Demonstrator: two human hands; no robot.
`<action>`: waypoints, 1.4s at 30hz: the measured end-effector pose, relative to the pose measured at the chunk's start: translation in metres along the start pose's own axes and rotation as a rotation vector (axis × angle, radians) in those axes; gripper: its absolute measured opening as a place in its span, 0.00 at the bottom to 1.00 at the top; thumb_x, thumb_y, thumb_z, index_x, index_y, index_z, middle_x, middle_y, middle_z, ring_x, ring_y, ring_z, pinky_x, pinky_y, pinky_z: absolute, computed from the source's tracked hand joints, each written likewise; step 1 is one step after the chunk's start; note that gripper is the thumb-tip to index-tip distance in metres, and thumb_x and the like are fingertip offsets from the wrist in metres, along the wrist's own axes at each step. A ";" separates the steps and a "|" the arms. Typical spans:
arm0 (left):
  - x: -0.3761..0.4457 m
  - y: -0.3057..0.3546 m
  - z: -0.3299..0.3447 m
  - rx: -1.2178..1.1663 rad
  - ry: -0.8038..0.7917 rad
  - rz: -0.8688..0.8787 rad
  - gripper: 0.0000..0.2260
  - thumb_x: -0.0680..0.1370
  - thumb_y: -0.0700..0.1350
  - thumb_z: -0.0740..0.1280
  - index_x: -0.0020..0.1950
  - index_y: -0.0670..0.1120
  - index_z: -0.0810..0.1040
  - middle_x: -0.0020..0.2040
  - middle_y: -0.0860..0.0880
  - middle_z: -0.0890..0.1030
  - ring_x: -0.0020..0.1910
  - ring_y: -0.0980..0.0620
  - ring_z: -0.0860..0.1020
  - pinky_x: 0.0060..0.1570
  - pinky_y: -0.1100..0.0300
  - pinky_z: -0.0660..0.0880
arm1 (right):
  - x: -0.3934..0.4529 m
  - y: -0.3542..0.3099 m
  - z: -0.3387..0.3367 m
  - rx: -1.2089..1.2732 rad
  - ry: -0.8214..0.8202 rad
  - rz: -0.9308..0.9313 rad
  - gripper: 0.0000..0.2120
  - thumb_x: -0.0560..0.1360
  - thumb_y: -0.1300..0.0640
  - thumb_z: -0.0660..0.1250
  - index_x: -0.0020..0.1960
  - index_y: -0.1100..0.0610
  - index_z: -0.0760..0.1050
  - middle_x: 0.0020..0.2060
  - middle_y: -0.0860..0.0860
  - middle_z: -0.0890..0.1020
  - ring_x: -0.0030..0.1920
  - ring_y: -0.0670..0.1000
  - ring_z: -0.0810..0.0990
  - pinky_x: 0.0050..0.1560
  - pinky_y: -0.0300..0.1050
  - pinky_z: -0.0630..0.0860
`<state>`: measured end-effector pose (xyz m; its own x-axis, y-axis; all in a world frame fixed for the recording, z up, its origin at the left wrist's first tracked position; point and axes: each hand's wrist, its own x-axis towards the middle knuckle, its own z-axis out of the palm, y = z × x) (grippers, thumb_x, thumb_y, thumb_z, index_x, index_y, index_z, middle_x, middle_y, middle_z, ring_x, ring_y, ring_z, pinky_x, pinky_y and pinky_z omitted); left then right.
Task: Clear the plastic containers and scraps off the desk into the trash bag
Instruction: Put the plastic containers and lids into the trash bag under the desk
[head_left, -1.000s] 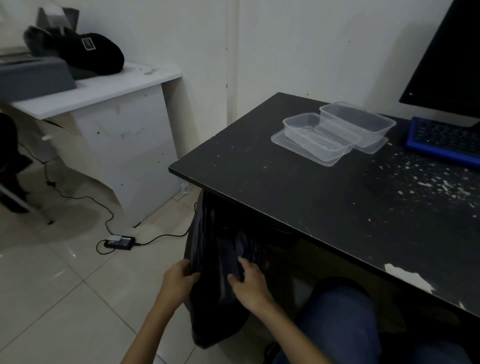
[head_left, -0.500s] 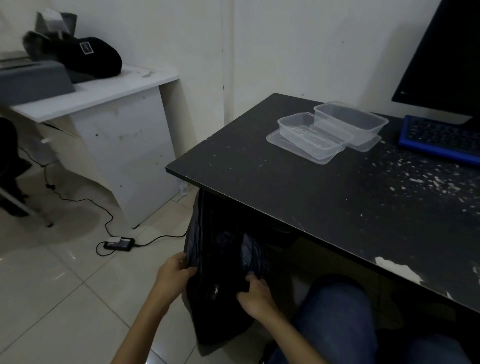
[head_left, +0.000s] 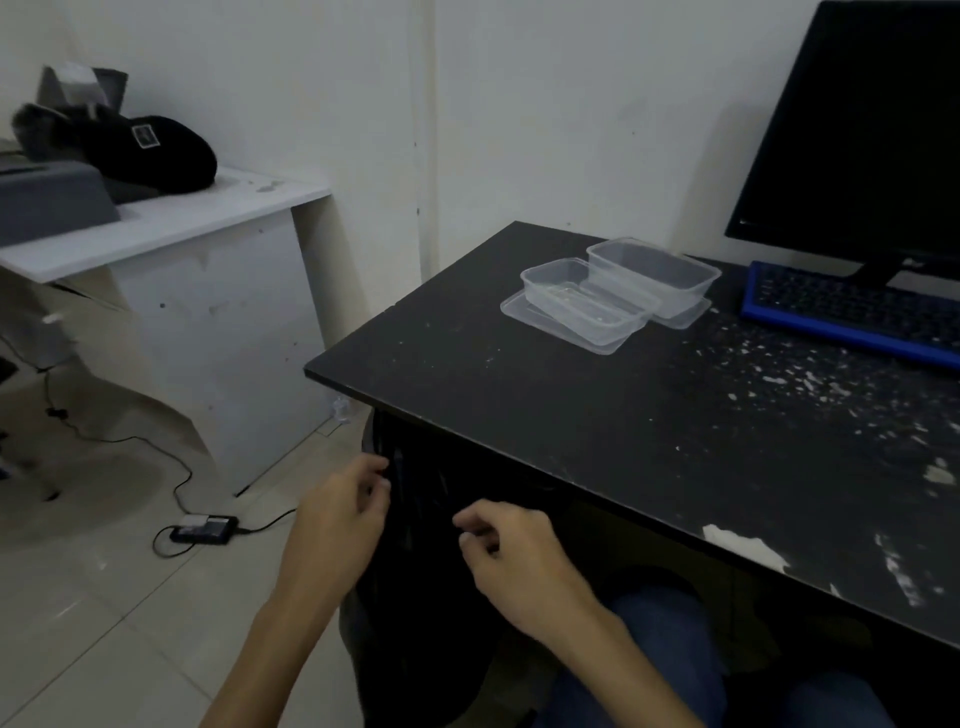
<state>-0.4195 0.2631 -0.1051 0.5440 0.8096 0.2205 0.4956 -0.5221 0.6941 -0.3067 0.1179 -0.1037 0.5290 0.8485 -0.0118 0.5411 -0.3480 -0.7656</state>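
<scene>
Left hand (head_left: 340, 512): fingers curled, pinching black trash bag (head_left: 415, 597) edge, lower centre.
Right hand (head_left: 511, 553): curled; grip unclear.
Containers (head_left: 618, 291): 2, on desk (head_left: 597, 415).

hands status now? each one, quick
Left hand: pinched shut on the trash bag edge.
Right hand: fingers curled at the bag; grip cannot be told.

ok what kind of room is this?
Probably a small office or home workstation. A black monitor and blue keyboard sit on a worn black desk, a second white desk stands against the wall, and a power adapter with its cable lies on the tiled floor.
</scene>
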 end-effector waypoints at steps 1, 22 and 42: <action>0.004 0.011 -0.004 0.002 0.037 0.040 0.08 0.78 0.43 0.63 0.55 0.48 0.78 0.42 0.54 0.80 0.39 0.59 0.77 0.38 0.65 0.72 | -0.004 -0.006 -0.011 -0.008 0.040 -0.022 0.09 0.77 0.51 0.63 0.55 0.45 0.77 0.48 0.42 0.79 0.46 0.40 0.79 0.47 0.39 0.79; 0.254 0.162 0.104 -0.216 -0.130 0.016 0.26 0.77 0.47 0.63 0.72 0.37 0.62 0.71 0.39 0.67 0.68 0.41 0.68 0.63 0.53 0.66 | 0.156 0.041 -0.189 0.152 0.420 0.384 0.20 0.77 0.51 0.60 0.64 0.62 0.69 0.53 0.60 0.80 0.45 0.55 0.82 0.50 0.53 0.81; 0.187 0.220 0.132 -0.520 -0.331 0.181 0.07 0.77 0.46 0.63 0.52 0.45 0.78 0.51 0.46 0.80 0.47 0.50 0.78 0.51 0.53 0.77 | 0.066 0.086 -0.256 0.208 0.556 0.453 0.10 0.81 0.46 0.54 0.51 0.49 0.70 0.42 0.50 0.79 0.40 0.47 0.80 0.37 0.40 0.77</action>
<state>-0.1191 0.2636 -0.0016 0.8094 0.5521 0.2001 0.0286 -0.3773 0.9256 -0.0576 0.0419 -0.0060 0.9532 0.2942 -0.0701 0.0862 -0.4865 -0.8694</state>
